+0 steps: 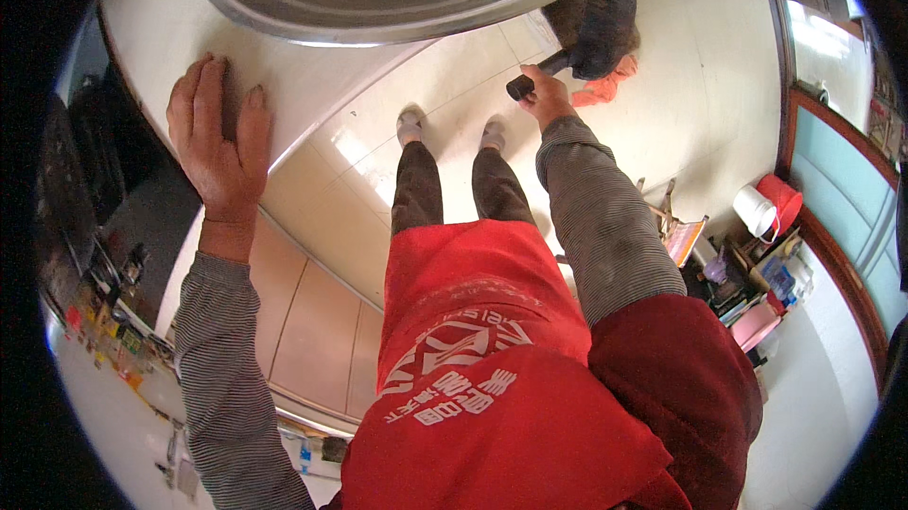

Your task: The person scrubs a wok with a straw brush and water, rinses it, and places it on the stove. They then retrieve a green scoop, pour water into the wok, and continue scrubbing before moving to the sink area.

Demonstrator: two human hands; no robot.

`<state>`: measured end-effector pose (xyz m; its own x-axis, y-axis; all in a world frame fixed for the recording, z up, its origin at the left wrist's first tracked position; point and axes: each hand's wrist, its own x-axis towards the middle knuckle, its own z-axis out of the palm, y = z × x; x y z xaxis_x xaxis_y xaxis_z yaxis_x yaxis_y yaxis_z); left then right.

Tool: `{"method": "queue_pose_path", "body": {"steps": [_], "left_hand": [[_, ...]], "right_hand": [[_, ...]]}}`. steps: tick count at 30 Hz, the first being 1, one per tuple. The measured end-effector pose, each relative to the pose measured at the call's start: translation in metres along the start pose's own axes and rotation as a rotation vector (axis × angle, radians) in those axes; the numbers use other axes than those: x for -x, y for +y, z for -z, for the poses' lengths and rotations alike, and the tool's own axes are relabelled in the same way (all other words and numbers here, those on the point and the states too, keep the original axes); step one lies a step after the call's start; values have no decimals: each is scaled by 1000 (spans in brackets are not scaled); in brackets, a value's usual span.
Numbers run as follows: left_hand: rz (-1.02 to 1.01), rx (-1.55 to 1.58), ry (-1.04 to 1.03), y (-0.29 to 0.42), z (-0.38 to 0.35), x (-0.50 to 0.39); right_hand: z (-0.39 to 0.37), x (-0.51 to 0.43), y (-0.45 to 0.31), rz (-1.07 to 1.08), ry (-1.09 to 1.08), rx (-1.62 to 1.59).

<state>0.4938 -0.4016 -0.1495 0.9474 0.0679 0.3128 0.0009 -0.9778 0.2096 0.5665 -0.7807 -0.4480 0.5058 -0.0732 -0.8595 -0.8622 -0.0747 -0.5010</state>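
My left hand (220,134) rests on the pale countertop (312,77) with its fingers spread and nothing in it. Above and right of that hand, the rim of a large round metal basin (340,20) cuts across the top of the view; its far part is out of frame. My right hand (547,95) grips the black handle of a dark pan-like utensil (603,24), held out past the counter's edge over the floor. The utensil's exact shape cannot be made out. A crumpled orange cloth or bag (601,89) shows just below it.
Cabinet doors (312,318) run below the counter at left. A folding stool (684,237) stands on the tiled floor (461,84) at right, near a white bucket (755,212), a red bucket (784,198) and a pink basin (755,325). A wood-framed door (840,169) is beyond.
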Motion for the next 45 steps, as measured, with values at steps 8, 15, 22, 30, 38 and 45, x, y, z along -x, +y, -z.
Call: {"method": "queue_pose_path", "body": {"steps": [8,15,22,30,38,45], "left_hand": [[-12,-10,33,-1,-2,1],[15,-35,27,-3,-3,4],[28,-45,16,-2,-3,3],[28,-45,15,-2,-2,2],[46,-5,25,-2,-3,2],[49,-14,17,-3,-4,4]], "right_hand": [[2,18,-16,-77,-28,-89],[-1,31,-28,-53,-37,47],[0,31,-32,-147,-23,-123],[-3,17,-29,-246,59,-92],[0,12,-27,-232,20,-89],[3,14,-26,-203,-35,-62]]}}
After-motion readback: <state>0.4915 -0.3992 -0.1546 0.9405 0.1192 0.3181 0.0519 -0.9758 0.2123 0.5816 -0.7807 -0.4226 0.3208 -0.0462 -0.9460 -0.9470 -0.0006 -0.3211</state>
